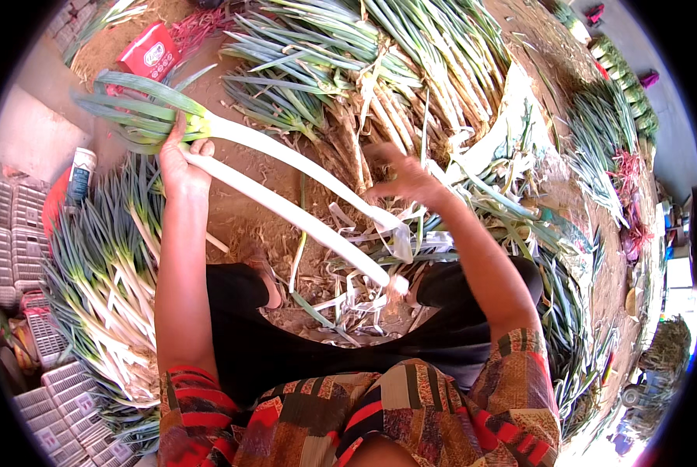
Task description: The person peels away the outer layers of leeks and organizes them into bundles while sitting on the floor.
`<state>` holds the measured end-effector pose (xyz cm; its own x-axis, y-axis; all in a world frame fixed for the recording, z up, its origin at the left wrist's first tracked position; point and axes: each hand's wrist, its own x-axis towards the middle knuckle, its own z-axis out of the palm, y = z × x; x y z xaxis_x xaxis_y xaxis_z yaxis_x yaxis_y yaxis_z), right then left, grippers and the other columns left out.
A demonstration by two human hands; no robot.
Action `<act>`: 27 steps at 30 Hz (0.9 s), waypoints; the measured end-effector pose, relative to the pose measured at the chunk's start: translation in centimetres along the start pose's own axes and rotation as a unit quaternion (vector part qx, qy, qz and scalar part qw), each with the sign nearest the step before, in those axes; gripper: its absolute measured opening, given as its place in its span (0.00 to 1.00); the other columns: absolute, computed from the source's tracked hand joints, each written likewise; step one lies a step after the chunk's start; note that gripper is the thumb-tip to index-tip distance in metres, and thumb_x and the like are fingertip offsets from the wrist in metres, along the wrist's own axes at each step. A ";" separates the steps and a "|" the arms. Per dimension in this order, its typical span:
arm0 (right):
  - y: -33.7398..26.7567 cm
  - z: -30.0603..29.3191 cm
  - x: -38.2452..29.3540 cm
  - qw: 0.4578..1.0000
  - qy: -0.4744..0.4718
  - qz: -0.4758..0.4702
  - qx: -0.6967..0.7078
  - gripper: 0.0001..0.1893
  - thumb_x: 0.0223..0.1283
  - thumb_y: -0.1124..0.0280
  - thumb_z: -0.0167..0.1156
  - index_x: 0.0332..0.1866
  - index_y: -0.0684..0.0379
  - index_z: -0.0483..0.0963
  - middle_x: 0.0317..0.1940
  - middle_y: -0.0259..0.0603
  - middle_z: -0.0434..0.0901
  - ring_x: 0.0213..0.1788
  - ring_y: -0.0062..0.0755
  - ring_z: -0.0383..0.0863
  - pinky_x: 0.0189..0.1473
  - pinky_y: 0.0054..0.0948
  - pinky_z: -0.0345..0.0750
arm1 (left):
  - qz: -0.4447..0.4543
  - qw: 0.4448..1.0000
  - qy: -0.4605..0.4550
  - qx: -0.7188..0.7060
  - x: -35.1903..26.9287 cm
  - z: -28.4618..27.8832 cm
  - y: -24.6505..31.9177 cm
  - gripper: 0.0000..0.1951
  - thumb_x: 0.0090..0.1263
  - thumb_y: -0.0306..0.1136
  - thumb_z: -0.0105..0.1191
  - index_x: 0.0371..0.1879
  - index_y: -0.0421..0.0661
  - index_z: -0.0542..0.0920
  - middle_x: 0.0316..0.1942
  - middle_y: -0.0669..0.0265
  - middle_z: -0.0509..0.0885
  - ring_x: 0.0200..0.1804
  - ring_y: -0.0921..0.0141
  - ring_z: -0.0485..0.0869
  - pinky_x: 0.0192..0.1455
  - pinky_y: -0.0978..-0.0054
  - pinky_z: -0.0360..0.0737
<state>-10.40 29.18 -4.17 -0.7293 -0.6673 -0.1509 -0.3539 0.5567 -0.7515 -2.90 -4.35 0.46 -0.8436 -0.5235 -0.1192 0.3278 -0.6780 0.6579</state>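
Observation:
My left hand (186,160) grips two large green onions at the base of their green leaves. The lower green onion (296,219) has a bare white shank that slants down to a blurred pale root end between my knees. On the upper green onion (278,150), a loose translucent skin (404,240) hangs from the far end. My right hand (410,178), blurred by motion, is above that end with its fingers apart and nothing visible in them. Beyond it lie unpeeled green onions (395,111) with brown, soil-stained shanks.
Cleaned green onions (109,286) are heaped at my left, near a can (81,175) and grey plastic crates (71,403). Peeled skins (354,300) litter the ground between my feet. A red box (150,52) stands at the far left. More leaves (570,327) lie at my right.

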 end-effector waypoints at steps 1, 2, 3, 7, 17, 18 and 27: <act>-0.2 1.7 0.1 0.999 -0.023 -0.027 -0.014 0.37 0.42 0.63 0.69 0.59 0.59 0.61 0.60 0.48 0.61 0.61 0.41 0.63 0.64 0.34 0.63 | -0.005 1.000 -0.002 0.004 -0.1 0.7 -0.5 0.09 0.57 0.33 0.59 0.34 0.51 0.74 0.24 0.75 0.74 0.12 0.80 0.59 0.16 0.83 0.56; -0.1 3.4 0.3 0.994 -0.099 -0.035 0.013 0.35 0.46 0.59 0.66 0.60 0.61 0.60 0.62 0.47 0.59 0.61 0.43 0.62 0.64 0.35 0.62 | 0.001 0.999 -0.038 0.001 -0.3 1.0 -0.5 0.09 0.58 0.33 0.59 0.35 0.50 0.74 0.25 0.75 0.74 0.12 0.80 0.59 0.16 0.83 0.57; -0.5 5.7 -1.0 0.994 -0.032 -0.024 -0.097 0.29 0.49 0.57 0.63 0.54 0.60 0.66 0.53 0.46 0.70 0.54 0.40 0.72 0.59 0.35 0.69 | -0.006 0.999 -0.044 -0.007 -0.2 0.8 -0.2 0.09 0.58 0.33 0.59 0.35 0.50 0.74 0.25 0.75 0.75 0.12 0.80 0.59 0.16 0.83 0.57; 2.3 6.0 -0.7 0.995 -0.091 0.024 0.014 0.19 0.55 0.51 0.58 0.39 0.58 0.73 0.25 0.42 0.79 0.32 0.32 0.80 0.44 0.37 0.77 | -0.028 0.996 -0.077 -0.025 1.0 0.3 1.3 0.11 0.58 0.34 0.59 0.35 0.47 0.73 0.27 0.71 0.76 0.13 0.81 0.60 0.16 0.84 0.56; -4.8 5.0 -1.5 0.992 -0.122 -0.028 0.004 0.19 0.53 0.63 0.61 0.47 0.62 0.71 0.27 0.38 0.79 0.24 0.24 0.78 0.25 0.23 0.79 | -0.063 0.994 -0.022 0.081 1.0 0.2 0.3 0.16 0.54 0.46 0.63 0.31 0.50 0.73 0.27 0.63 0.79 0.13 0.79 0.63 0.20 0.83 0.62; -3.6 4.4 -1.8 0.992 -0.120 0.031 -0.029 0.19 0.54 0.62 0.61 0.47 0.62 0.71 0.28 0.38 0.79 0.24 0.24 0.78 0.27 0.24 0.80 | -0.050 0.996 -0.005 0.073 1.2 0.0 0.7 0.16 0.54 0.45 0.63 0.31 0.50 0.73 0.29 0.62 0.79 0.12 0.79 0.61 0.21 0.83 0.62; 7.5 -5.3 -3.3 0.934 0.172 0.191 -0.248 0.10 0.61 0.67 0.47 0.45 0.51 0.73 0.32 0.50 0.79 0.35 0.49 0.80 0.38 0.42 0.76 | -0.006 0.998 0.061 0.020 0.7 -2.9 2.5 0.14 0.49 0.41 0.62 0.28 0.54 0.71 0.29 0.65 0.78 0.14 0.75 0.64 0.21 0.78 0.60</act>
<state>-13.75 38.17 -5.95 -0.9725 -0.2227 -0.0681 -0.1953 0.9392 -0.2823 -1.44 -7.89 -0.17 -0.7889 -0.5755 -0.2155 0.2980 -0.6650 0.6848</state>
